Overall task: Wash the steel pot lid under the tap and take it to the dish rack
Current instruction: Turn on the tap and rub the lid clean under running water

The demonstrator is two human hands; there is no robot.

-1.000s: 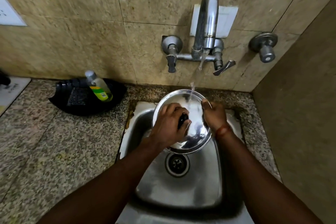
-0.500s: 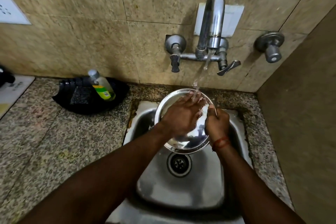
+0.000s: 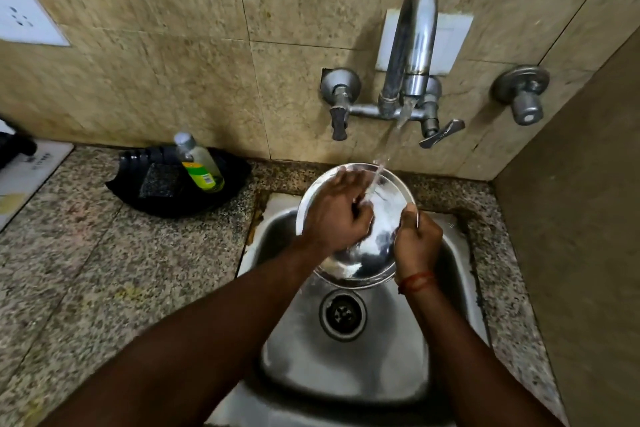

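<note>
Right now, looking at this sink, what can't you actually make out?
- Head view: the left hand covers the middle of the round steel pot lid, so what its curled fingers hold is hidden.
- The dish rack is outside the frame.
- The label print on the clear plastic bottle is too small and blurred.
- A black object is cut off by the left edge.
</note>
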